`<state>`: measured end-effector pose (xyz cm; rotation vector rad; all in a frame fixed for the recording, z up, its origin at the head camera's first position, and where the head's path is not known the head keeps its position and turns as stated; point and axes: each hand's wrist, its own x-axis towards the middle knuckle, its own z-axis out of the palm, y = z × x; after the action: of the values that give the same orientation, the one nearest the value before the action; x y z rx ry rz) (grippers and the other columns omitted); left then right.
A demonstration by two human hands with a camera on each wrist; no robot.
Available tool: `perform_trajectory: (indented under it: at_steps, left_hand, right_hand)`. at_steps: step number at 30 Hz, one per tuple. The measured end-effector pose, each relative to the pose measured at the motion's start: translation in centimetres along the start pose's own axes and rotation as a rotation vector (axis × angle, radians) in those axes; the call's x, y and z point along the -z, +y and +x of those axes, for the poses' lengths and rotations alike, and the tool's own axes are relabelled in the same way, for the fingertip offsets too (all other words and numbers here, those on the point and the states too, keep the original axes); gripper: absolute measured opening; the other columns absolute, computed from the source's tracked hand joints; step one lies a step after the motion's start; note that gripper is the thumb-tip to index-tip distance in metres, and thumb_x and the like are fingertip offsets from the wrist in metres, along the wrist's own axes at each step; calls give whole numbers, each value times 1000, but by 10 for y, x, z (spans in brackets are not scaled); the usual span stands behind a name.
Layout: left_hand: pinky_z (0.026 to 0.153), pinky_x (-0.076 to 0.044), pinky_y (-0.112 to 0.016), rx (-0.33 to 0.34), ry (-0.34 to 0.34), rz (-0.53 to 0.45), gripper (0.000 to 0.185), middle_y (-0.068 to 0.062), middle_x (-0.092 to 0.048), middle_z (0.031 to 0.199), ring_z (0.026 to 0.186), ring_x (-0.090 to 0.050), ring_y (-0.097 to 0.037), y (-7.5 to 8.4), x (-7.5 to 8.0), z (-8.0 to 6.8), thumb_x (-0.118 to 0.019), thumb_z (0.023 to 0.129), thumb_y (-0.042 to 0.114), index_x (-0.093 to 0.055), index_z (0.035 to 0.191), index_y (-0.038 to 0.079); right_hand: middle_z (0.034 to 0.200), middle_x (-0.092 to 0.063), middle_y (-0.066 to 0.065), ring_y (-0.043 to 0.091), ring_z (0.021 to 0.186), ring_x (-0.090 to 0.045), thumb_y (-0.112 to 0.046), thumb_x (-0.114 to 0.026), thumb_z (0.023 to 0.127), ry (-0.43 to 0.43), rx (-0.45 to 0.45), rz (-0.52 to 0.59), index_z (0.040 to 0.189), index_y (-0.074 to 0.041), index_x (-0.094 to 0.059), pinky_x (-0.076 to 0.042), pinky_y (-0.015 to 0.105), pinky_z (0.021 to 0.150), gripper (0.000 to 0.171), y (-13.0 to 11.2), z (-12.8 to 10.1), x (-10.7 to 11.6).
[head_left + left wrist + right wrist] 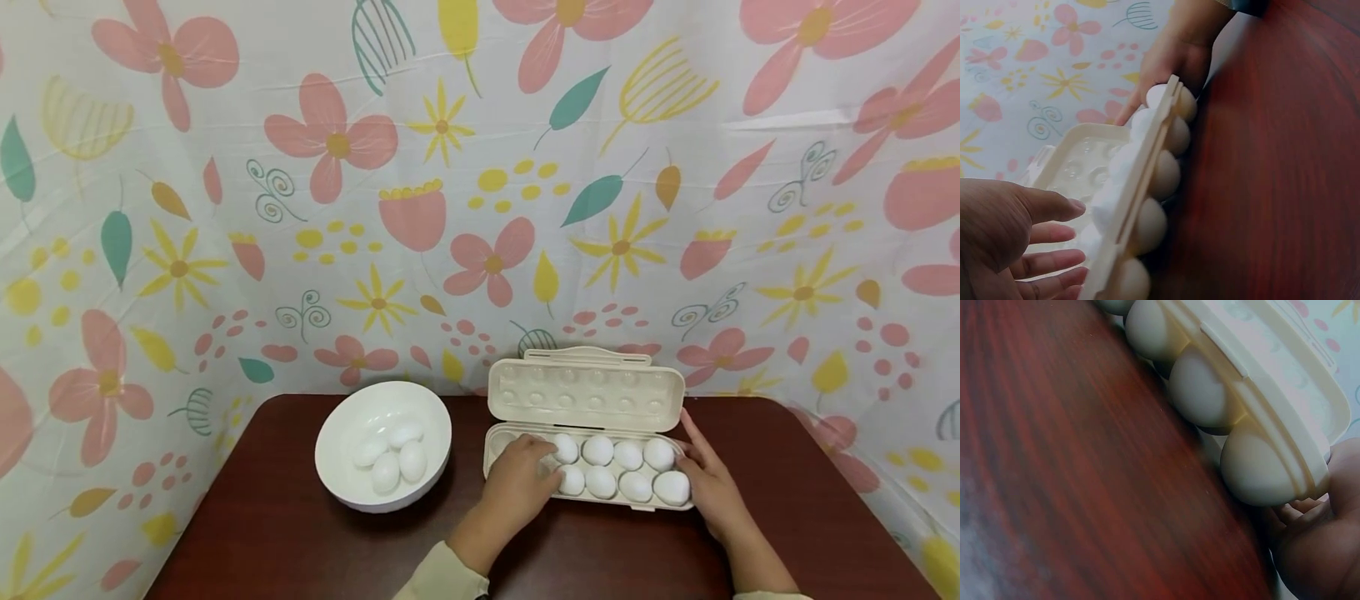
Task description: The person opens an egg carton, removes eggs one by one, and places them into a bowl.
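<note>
A cream egg carton stands on the table with its lid raised against the backdrop. Two rows of white eggs fill its middle and right side. My left hand is over the carton's left part, fingertips right at the leftmost visible eggs. In the left wrist view, its thumb and fingers are loosely extended beside the eggs, not wrapped round any. At the carton's right end, my right hand grips the edge, index finger reaching up beside the lid. Fingertips show past the carton's end in the right wrist view.
Left of the carton stands a white bowl with several white eggs at its bottom. The dark red-brown table runs back to a floral cloth backdrop, close behind the bowl and carton.
</note>
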<state>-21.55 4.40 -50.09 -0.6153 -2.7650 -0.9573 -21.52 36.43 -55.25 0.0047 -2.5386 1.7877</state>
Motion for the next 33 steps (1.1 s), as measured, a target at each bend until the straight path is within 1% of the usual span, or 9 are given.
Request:
perform_trajectory:
  at_steps: [3, 7, 10, 16, 20, 24, 27, 30, 33]
  left_hand:
    - [82, -55, -24, 10, -22, 5, 35, 2, -67, 113, 101, -66, -11, 1, -6, -1, -78, 89, 33, -74, 120, 18]
    - [80, -54, -20, -5, -8, -2, 36, 4, -66, 109, 97, -64, -7, 3, -11, -1, -78, 88, 35, -74, 119, 17]
    - [79, -53, -21, -16, -1, -10, 34, 4, -66, 106, 95, -63, -7, 4, -12, -2, -78, 89, 34, -75, 118, 17]
    - [79, -53, -22, -31, -13, -5, 31, 3, -67, 105, 95, -64, -9, 5, -16, -2, -77, 88, 34, -76, 115, 17]
    - [82, -53, -23, -40, -13, 10, 32, 4, -67, 105, 97, -64, -9, 6, -19, -3, -78, 87, 34, -76, 115, 18]
    - [79, -52, -22, -53, 2, 31, 33, 3, -68, 105, 94, -62, -11, 6, -21, -4, -79, 85, 33, -76, 115, 19]
    - [76, -50, -21, -63, 15, 57, 34, 3, -68, 104, 91, -60, -12, 6, -23, -4, -80, 84, 32, -77, 115, 20]
    - [76, -49, -21, -70, 17, 80, 35, 3, -69, 106, 91, -59, -12, 5, -25, -4, -80, 83, 33, -76, 116, 20]
    - [77, -49, -21, -65, 14, 87, 36, 4, -69, 107, 91, -58, -12, 4, -25, -5, -80, 83, 33, -76, 116, 20]
  right_hand:
    - [128, -50, -14, -14, 107, -52, -22, -36, 111, 3, -5, -13, 162, -38, -2, -50, 15, 83, 63, 0, 1, -2]
    - [123, -50, -24, -14, 107, -52, -22, -36, 111, 8, 3, -4, 162, -38, -3, -49, 14, 82, 63, -1, 1, -3]
    - [120, -50, -28, -14, 106, -53, -22, -36, 111, 6, 7, 2, 162, -38, -3, -50, 15, 82, 63, -2, 1, -2]
    - [125, -50, -18, -15, 106, -52, -23, -36, 111, 0, -1, -20, 162, -38, -1, -49, 14, 82, 63, -3, 0, -2]
    - [120, -51, -27, -14, 105, -52, -22, -36, 111, 5, 6, -15, 162, -37, -1, -50, 15, 81, 64, -3, -1, -2]
    - [116, -50, -33, -14, 105, -52, -22, -36, 111, 7, 15, -10, 162, -36, -2, -49, 14, 81, 64, -2, -1, -1]
    - [116, -50, -33, -15, 106, -51, -22, -37, 111, 4, 15, -12, 162, -37, -2, -48, 13, 81, 64, -3, -1, -1]
    - [116, -50, -33, -15, 106, -52, -22, -37, 111, 6, 12, -19, 162, -36, -2, -48, 13, 81, 64, -3, -1, 0]
    - [118, -50, -29, -14, 105, -52, -22, -36, 111, 4, 6, -26, 162, -36, -1, -49, 14, 81, 64, -4, -1, -1]
